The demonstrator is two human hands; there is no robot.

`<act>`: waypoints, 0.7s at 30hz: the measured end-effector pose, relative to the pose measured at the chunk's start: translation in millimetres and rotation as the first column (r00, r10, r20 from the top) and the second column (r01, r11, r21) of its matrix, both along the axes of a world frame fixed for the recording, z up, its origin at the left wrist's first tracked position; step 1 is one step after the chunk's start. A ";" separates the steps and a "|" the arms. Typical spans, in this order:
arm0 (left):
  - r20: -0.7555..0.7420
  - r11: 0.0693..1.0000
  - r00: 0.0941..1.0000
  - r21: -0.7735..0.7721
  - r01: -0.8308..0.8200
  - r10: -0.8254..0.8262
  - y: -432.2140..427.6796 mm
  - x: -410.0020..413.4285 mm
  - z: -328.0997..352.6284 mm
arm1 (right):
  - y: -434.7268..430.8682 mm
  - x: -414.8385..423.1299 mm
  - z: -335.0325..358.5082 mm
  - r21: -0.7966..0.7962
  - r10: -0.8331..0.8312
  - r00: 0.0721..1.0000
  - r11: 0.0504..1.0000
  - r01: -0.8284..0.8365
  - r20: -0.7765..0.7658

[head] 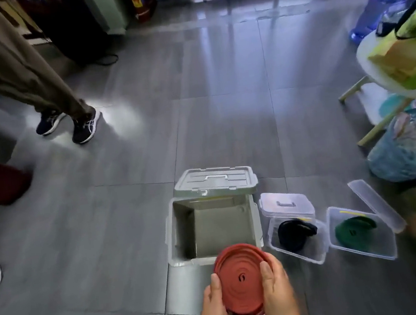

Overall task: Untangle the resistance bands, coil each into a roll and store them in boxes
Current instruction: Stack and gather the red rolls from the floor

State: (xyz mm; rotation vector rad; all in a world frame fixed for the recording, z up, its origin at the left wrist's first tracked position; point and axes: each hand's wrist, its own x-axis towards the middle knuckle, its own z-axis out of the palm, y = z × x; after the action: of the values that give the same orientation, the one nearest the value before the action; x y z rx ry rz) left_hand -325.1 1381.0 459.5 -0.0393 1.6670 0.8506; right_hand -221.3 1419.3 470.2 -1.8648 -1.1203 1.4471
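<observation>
Red roll (241, 279), gripped at its rim by left hand (215, 304) and right hand (277, 288), over box (170, 231) near rim: lower flat, keep 2-sided squeeze

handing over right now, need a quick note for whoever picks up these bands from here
Left hand and right hand: each grips one side of the coiled red band roll, held at the near rim of the large box.
Large box: open, nothing visible inside.
Black band roll: in the middle small box, lid open.
Green band roll: in the right small box, lid open.
Done: three bands coiled, two stored.
Left: put the red roll into the large box; probably shut the lids.
</observation>
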 end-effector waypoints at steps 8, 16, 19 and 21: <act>0.011 0.996 0.996 -0.001 -0.093 0.093 110.7 -53.8 -119.5 | 101.6 -47.7 -152.9 -0.138 0.061 0.993 0.988 -0.075 -0.101; -0.013 0.991 0.995 -0.081 -0.103 0.103 160.3 -95.1 -355.2 | 141.7 -88.2 -386.9 -0.190 0.075 0.992 0.977 -0.094 -0.103; -0.018 0.987 0.993 -0.100 -0.122 0.121 168.3 -106.4 -425.3 | 152.0 -100.5 -461.1 -0.244 0.071 0.995 0.966 -0.085 -0.069; -0.019 0.983 0.990 -0.111 -0.143 0.142 170.1 -112.1 -460.7 | 155.6 -106.3 -498.7 -0.316 0.082 0.993 0.943 -0.106 -0.089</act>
State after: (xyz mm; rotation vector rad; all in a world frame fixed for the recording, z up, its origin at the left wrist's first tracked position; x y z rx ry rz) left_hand -437.2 1551.1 -1.2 -0.2342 1.7372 0.8646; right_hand -327.7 1574.8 -28.5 -1.9732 -0.9959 1.8303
